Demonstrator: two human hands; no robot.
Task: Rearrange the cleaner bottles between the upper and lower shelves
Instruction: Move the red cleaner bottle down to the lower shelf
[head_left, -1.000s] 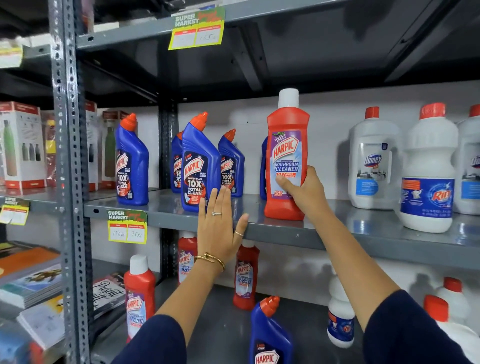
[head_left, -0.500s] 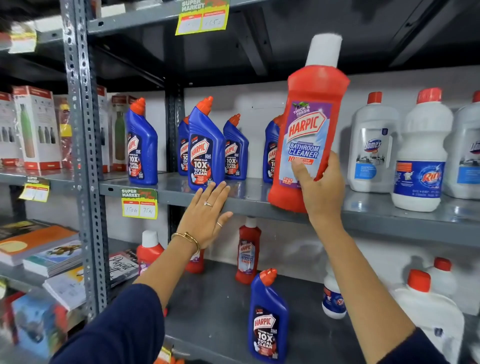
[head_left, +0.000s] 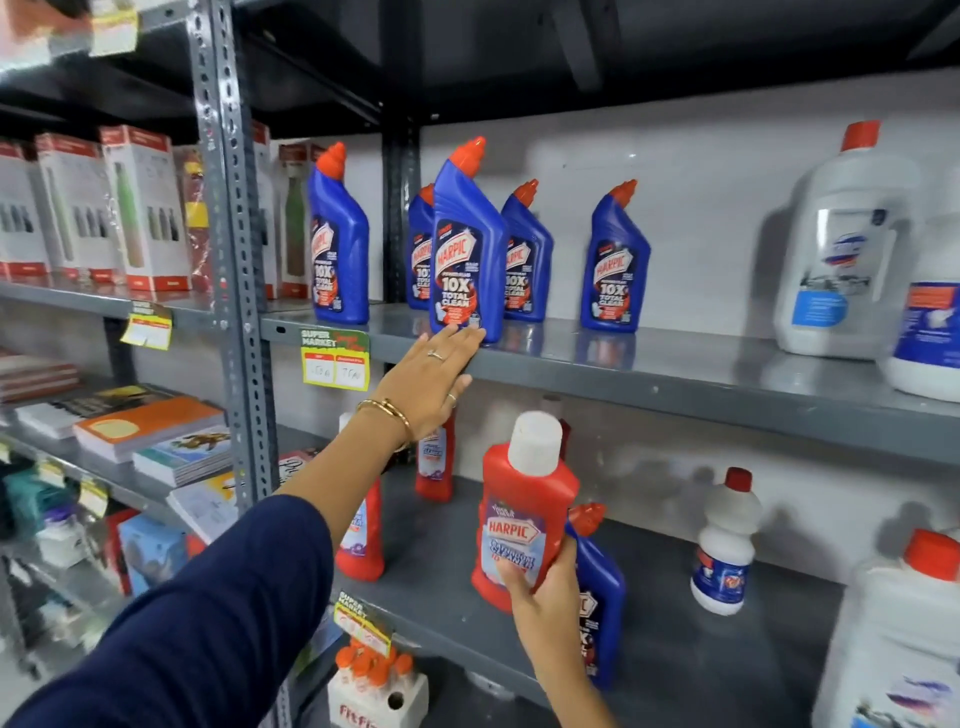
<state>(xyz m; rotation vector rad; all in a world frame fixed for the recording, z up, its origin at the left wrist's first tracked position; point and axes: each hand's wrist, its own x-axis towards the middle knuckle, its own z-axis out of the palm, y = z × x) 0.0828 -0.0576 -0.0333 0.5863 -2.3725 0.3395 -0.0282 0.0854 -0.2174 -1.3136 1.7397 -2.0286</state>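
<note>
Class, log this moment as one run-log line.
right hand: holds red Harpic bottle at lower shelf | left hand: open, on upper shelf edge

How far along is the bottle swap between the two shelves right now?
Done: four blue Harpic bottles stand at the back of the upper shelf; red bottles stand on the lower shelf. In hand: the right hand holds a red Harpic bottle at lower-shelf level, not yet set down; the left hand rests by the front blue bottle. Left: one blue bottle stands on the lower shelf.
</note>
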